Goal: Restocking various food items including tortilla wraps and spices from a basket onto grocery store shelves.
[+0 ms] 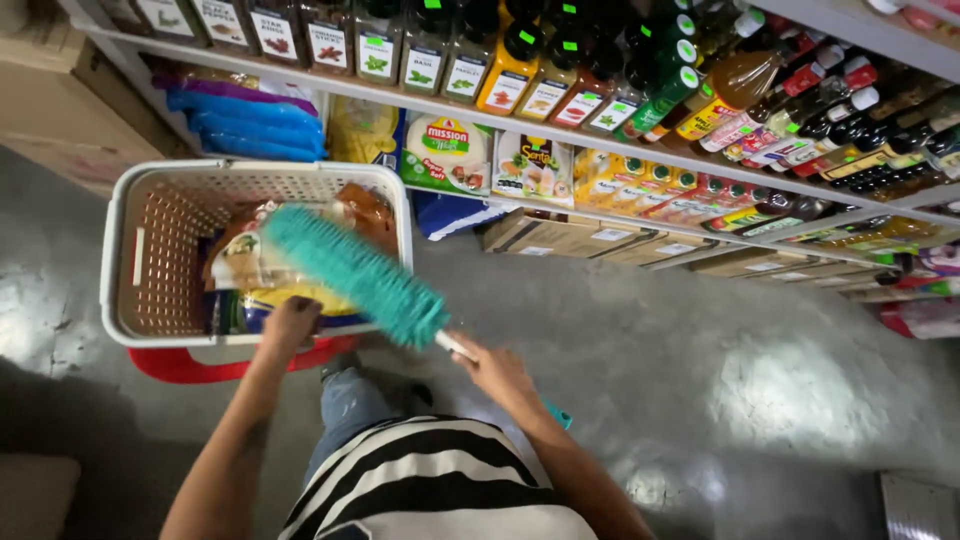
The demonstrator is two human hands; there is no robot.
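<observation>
The right hand (497, 368) grips the teal duster (355, 272) over the basket (120, 215) at left; left hand (290, 322) holds its rim, fingers closed.

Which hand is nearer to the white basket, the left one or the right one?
Left. The left hand reaches over the near rim of the white basket onto the packets inside. The right hand is off to its right, apart from it, holding the teal duster.

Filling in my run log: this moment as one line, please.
left hand: reaching into basket, on packets | right hand: holding teal duster over basket | shelves: ahead
</observation>
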